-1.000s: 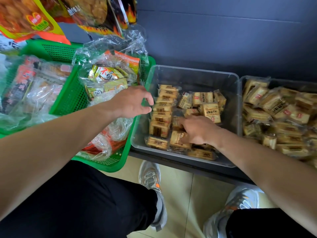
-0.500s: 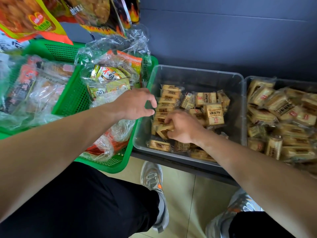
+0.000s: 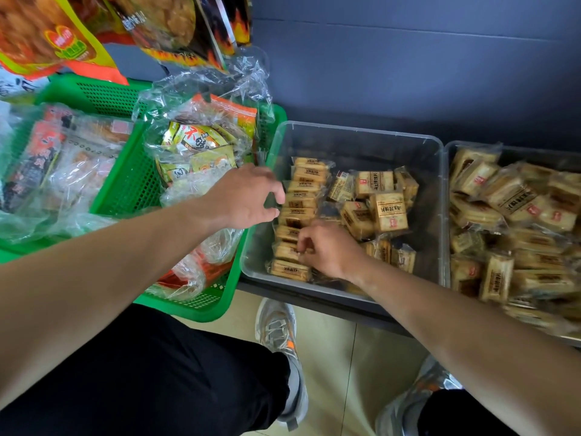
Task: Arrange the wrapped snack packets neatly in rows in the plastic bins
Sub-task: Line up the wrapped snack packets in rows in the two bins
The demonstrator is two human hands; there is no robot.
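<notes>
Tan snack packets (image 3: 301, 196) with dark brown print and small red marks in clear grey-tinted bins (image 3: 355, 136); green mesh-patterned baskets (image 3: 125, 184) at nine o'clock; flame-printed black bag (image 3: 201, 29) at eleven; black trousers (image 3: 157, 372); grey-orange shoes (image 3: 279, 338).

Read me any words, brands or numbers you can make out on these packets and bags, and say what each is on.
"不": large white character on the yellow-green packet in the green plastic basket.
Tan wrapped snack packets in the clear plastic bin: dark printed characters, too blurred to read.
Red-and-yellow hanging bag: logo unreadable.
</notes>
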